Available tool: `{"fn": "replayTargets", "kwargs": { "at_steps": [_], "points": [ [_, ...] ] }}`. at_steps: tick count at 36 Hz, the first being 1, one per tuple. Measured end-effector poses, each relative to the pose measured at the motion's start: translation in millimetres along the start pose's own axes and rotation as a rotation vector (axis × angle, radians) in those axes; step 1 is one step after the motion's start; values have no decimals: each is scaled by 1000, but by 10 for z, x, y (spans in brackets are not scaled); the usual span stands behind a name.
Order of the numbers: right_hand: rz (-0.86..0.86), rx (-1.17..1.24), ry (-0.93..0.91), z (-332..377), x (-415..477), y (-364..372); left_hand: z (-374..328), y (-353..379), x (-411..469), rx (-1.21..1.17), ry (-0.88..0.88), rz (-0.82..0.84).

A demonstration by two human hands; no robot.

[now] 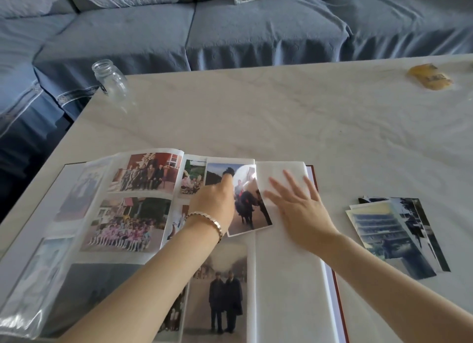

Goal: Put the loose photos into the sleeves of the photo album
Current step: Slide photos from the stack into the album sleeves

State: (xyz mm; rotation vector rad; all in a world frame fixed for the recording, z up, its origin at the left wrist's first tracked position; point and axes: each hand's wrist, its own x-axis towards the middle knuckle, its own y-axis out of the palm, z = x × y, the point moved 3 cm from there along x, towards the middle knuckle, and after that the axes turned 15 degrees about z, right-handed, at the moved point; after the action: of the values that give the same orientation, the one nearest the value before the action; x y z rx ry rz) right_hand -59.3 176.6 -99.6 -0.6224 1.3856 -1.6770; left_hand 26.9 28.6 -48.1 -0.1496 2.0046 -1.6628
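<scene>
The photo album [286, 278] lies open near the front edge of the table, its left pages filled with sleeved photos. My left hand [213, 204], with a bracelet on the wrist, holds a loose photo [252, 207] of people beside a dark horse by its left edge. Its index finger points up onto the top sleeve of the middle page. The photo's top corner curls upward at that sleeve. My right hand [299, 204] rests flat, fingers spread, on the blank white right-hand pages. A pile of loose photos [389, 232] lies on the table to the album's right.
The album sits on a white marble table [256, 112]. An empty glass jar [110, 78] stands at its far left corner, and a yellow wrapper [430, 76] lies at the far right. A blue-covered sofa [230, 30] runs behind the table.
</scene>
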Motion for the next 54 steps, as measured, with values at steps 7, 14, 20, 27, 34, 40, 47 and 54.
{"fn": "replayTargets", "kwargs": {
  "at_steps": [7,14,20,27,34,40,47,54],
  "points": [
    [57,-218,-376,-68,144,12,204,41,-62,118,-27,-8],
    [37,-134,-420,-154,103,20,388,14,-146,79,-105,45],
    [-90,-103,-453,-140,108,-54,343,17,-113,170,-98,2],
    [-270,-61,-372,-106,97,-145,227,-109,4,42,-40,-121],
    [-446,-7,-365,-66,57,-161,23,-221,71,-57,-88,-81],
    [-491,23,-362,-45,30,-187,-79,-244,81,-121,-106,-90],
    [-467,75,-336,-35,10,-202,-118,-408,-5,-74,13,-305],
    [-462,77,-308,-40,-17,-199,-125,-127,66,-223,2,-132]
  ]
}}
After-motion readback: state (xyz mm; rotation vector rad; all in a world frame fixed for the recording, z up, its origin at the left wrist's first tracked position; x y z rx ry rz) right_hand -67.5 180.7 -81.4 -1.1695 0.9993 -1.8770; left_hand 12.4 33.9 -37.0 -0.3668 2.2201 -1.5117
